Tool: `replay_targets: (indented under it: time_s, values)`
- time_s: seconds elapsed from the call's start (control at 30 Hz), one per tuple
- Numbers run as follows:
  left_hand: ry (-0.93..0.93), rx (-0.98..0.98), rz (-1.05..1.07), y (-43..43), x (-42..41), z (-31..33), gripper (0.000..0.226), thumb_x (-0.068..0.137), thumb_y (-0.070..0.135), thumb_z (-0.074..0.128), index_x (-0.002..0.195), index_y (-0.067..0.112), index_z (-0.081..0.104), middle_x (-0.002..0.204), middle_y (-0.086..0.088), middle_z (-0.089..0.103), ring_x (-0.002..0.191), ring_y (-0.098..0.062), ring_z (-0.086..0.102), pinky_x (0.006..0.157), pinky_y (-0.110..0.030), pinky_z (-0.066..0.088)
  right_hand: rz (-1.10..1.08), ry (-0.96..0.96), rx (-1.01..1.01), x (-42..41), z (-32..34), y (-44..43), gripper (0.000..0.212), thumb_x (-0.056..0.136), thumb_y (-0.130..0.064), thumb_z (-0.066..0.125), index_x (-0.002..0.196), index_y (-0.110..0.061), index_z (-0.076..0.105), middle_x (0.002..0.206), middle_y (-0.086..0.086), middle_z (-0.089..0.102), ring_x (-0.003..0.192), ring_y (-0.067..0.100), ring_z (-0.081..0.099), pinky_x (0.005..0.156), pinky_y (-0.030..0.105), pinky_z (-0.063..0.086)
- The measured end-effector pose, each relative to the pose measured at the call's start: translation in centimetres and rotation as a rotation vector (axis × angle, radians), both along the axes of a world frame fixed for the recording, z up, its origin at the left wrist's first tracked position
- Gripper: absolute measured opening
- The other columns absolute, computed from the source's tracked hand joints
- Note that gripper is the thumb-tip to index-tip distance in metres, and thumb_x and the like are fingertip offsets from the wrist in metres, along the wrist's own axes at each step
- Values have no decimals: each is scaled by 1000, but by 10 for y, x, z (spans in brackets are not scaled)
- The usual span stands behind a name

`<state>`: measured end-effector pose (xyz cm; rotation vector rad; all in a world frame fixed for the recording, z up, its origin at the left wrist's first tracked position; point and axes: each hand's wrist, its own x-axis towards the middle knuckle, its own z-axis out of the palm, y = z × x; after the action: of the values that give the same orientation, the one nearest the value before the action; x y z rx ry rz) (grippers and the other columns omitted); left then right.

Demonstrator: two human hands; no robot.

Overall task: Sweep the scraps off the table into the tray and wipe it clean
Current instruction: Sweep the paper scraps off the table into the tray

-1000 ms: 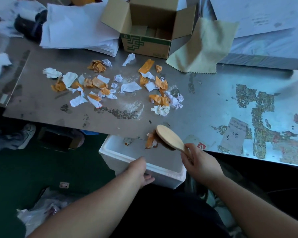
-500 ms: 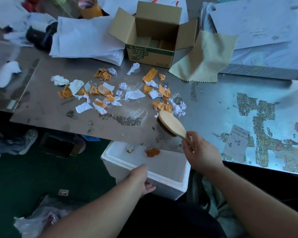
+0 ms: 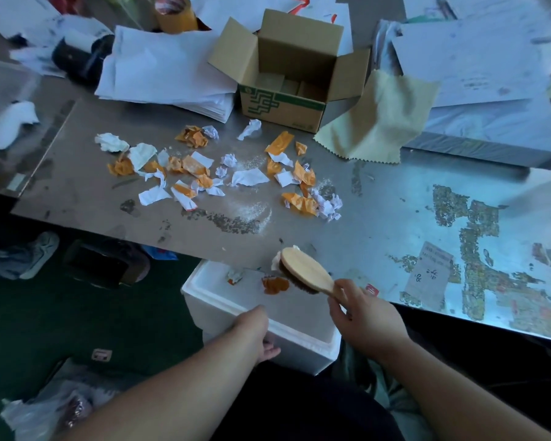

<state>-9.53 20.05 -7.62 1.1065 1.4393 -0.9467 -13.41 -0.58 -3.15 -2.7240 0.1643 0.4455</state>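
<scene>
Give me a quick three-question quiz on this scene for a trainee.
1. True or false: the left hand holds the white tray by its near wall.
2. The right hand holds: A) a sponge, B) a wooden brush, C) scissors.
3. Fill in: the yellow cloth lies beside the open cardboard ____.
Key: 1 true; 2 B; 3 box.

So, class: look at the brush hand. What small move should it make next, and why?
Probably the right hand should draw the brush off the table edge toward the body: a white scrap sits against its bristles right at the edge, and the left hand holds the tray just below to catch it. Most scraps lie farther back, unswept.
</scene>
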Motion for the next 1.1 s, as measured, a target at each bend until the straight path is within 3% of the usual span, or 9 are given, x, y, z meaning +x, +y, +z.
replay_targets:
  time_s: [0.1, 0.2, 0.33, 0.53, 0.63, 0.77, 0.9, 1.1]
  values:
    - [-18, 0, 0, 0, 0, 6, 33, 96, 30, 58, 120, 9, 48, 125, -23, 55, 113, -40, 60, 94, -59, 53, 0, -29, 6, -5, 4, 0, 25, 92, -54, 52, 107, -34, 52, 69, -11, 61, 64, 19, 64, 54, 34, 49]
    - [-9, 5, 4, 0, 1, 9, 29, 97, 28, 57, 116, 9, 46, 123, -23, 54, 114, -40, 59, 97, -58, 51, -120, -76, 54, -1, 7, 0, 23, 93, -49, 57, 111, -35, 55, 79, -8, 67, 78, 24, 67, 62, 37, 52]
    - [-9, 7, -8, 0, 1, 10, 30, 97, 28, 56, 119, 9, 48, 120, -21, 54, 113, -40, 59, 97, -59, 52, -219, -16, 75, 14, 6, 0, 25, 96, -49, 53, 115, -33, 53, 87, -7, 68, 79, 26, 65, 64, 36, 50]
    - [-5, -2, -23, 1, 2, 8, 28, 98, 26, 54, 119, 10, 48, 123, -21, 52, 115, -41, 58, 97, -59, 51, -43, -11, 31, 13, -3, 2, 26, 94, -54, 50, 112, -35, 52, 79, -7, 66, 75, 28, 65, 61, 36, 51]
    - [0, -6, -14, 2, 3, 8, 29, 97, 28, 56, 119, 9, 49, 124, -22, 54, 114, -41, 59, 95, -59, 52, 15, -34, 35, 13, 2, 1, 26, 94, -51, 54, 115, -36, 55, 86, -9, 69, 77, 27, 67, 63, 34, 50]
    - [-12, -14, -14, 4, 2, 6, 33, 95, 27, 59, 119, 6, 50, 116, -23, 58, 106, -41, 62, 90, -58, 55, -202, -87, 44, 33, 8, -10, 26, 96, -51, 53, 115, -32, 54, 91, -1, 69, 84, 34, 66, 67, 39, 51]
    - [-14, -5, -40, 2, 1, 8, 33, 95, 26, 57, 120, 5, 51, 112, -23, 59, 101, -40, 64, 88, -58, 56, -427, -75, 45, 60, 12, -29, 28, 97, -53, 47, 115, -31, 50, 85, 3, 68, 79, 34, 64, 67, 40, 49]
    - [-7, -4, -73, 3, 1, 6, 29, 95, 22, 56, 115, 2, 51, 101, -25, 60, 94, -40, 64, 86, -56, 56, -400, 49, -18, 51, 9, -36, 26, 98, -53, 43, 107, -29, 49, 77, -1, 62, 70, 32, 58, 64, 39, 47]
